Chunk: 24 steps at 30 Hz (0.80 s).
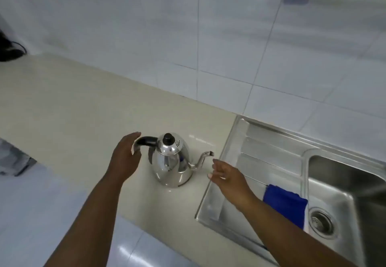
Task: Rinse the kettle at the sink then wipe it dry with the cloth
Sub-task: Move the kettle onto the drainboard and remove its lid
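Now the kettle [171, 163] is standing on the counter [69, 108], left of the sink [342, 183]. Its handle [144, 141] is pointing left, almost touching the open left hand [125, 158] (the nearer one). The right hand [226, 176] is hovering empty by the spout [201, 159].

Kettle [172, 163] stands upright on counter [73, 103], spout toward sink [342, 185] at right. Left hand [125, 156] just beside its handle, right hand [226, 178] near spout. Cloth [285, 204] lies on drainboard [269, 158], left of basin. Tiled wall [229, 37] behind.
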Tool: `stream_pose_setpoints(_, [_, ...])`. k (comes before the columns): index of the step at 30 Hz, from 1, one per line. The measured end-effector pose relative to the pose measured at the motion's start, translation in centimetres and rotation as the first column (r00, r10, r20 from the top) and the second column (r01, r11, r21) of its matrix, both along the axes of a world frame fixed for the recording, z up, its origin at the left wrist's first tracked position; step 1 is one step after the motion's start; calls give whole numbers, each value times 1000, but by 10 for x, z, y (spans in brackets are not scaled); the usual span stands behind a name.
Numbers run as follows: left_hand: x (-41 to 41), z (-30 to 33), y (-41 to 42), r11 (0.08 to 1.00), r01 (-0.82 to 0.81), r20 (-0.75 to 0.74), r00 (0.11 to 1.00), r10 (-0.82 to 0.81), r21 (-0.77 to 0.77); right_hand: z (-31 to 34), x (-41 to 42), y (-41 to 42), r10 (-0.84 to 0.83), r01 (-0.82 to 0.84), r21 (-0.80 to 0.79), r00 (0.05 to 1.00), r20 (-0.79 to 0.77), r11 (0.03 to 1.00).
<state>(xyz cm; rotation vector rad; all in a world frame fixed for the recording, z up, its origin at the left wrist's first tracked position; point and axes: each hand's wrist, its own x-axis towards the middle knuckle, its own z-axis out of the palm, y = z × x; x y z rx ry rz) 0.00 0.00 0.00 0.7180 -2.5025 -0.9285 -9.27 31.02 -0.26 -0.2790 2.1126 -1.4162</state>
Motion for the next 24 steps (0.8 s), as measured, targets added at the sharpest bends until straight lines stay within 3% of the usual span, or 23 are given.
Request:
stream_pose_setpoints(4, [-8, -5, -21, 977, 10, 159, 986, -45, 214, -2, -5, -24, -46, 46, -7, 999, -24, 999])
stream_pose_setpoints(7, [-14, -7, -26, 962, 20, 154, 986, -64, 271, -8, -5, -34, -76, 78, 22, 995, -65, 997])
stream_pose_setpoints(16, [-17, 21, 8, 964, 95, 34, 994, -107, 247, 3, 2, -3, -148, 147, -21, 968, -202, 989])
stream_pose_setpoints(24, [-46, 39, 96, 905, 356, 35, 927, -374, 231, 10, 20, 106, -324, 316, -80, 937, -132, 945])
